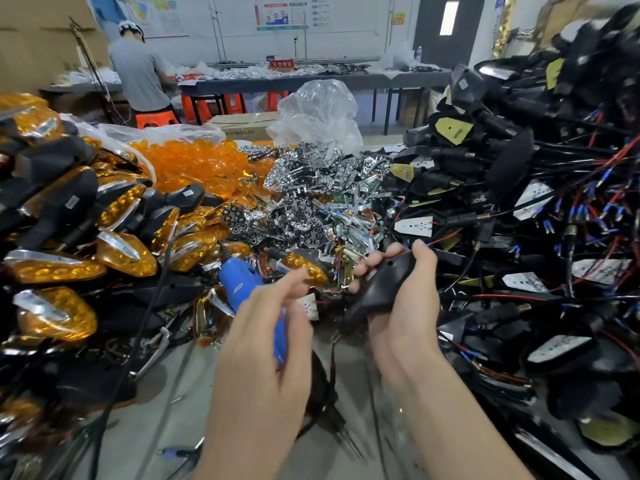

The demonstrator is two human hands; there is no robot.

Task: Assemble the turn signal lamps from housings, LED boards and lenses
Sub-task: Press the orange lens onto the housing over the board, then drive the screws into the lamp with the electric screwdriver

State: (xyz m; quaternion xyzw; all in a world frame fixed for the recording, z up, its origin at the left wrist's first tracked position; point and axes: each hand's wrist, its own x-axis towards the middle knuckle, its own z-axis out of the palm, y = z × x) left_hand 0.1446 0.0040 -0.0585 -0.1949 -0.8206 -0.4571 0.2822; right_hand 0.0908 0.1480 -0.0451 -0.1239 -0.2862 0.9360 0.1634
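Screwdriver [239, 282], blue, gripped in left hand [263, 341]; black housing [377, 289] gripped in right hand [412, 306], near the middle.

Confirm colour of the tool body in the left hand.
Blue tool body, gripped by the left hand; head view shows it.

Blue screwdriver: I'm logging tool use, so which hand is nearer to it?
Left. The left hand holds the blue screwdriver; the right hand is off to its right, gripping a black housing.
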